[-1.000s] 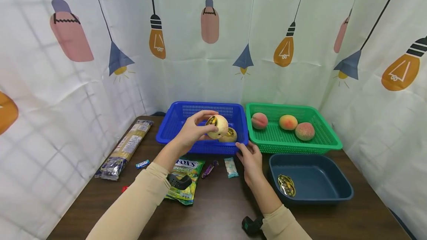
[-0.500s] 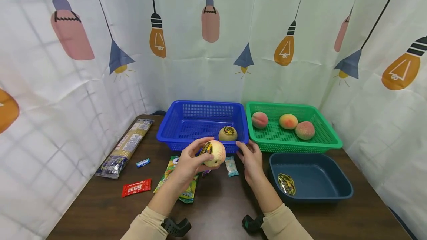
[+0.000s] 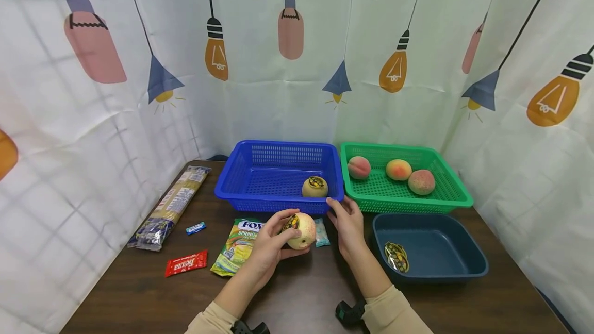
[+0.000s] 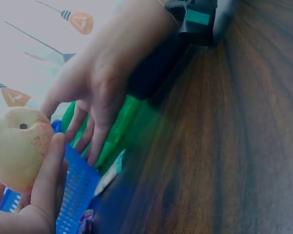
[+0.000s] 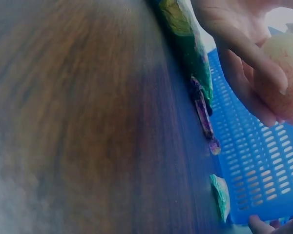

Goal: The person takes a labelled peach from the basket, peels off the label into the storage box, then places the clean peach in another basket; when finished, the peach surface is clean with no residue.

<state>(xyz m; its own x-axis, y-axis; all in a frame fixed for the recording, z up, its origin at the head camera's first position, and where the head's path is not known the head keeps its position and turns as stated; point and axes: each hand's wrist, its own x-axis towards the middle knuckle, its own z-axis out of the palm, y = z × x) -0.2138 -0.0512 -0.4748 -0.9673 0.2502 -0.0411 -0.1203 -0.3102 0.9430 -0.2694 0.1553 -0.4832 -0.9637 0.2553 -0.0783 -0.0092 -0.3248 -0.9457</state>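
The fruit [image 3: 306, 228] is held up over the desk [image 3: 301, 303], just in front of the blue basket [image 3: 269, 205]. It is clasped snugly in the left hand [image 3: 269, 244], thumb on the near side, one finger over the top and others underneath, probably so that its weight is cradled and its patterned face left visible. The blue basket's near right corner is touched by the right hand [image 3: 348, 223], perhaps to steady it; how firmly the rim is gripped, if at all, cannot be told.

Both baskets are set side by side along the desk's far edge, presumably to leave the near part free for handling. The tray [image 3: 443, 251] is placed toward the right edge, within easy reach.

One second fruit [image 3: 315, 187] is contained in the blue basket, by its near right corner. Three peaches [image 3: 422, 183] are counted in the green basket [image 3: 408, 203]. Wrapping [image 3: 396, 257] is seen by the tray's left wall; its pieces cannot be counted. One noodle pack [image 3: 174, 205] is laid along the desk's left edge. One green bag [image 3: 236, 249] and four sweets are scattered nearer: blue [image 3: 196, 228], red [image 3: 186, 263], purple [image 5: 203, 114] and pale [image 3: 322, 235].
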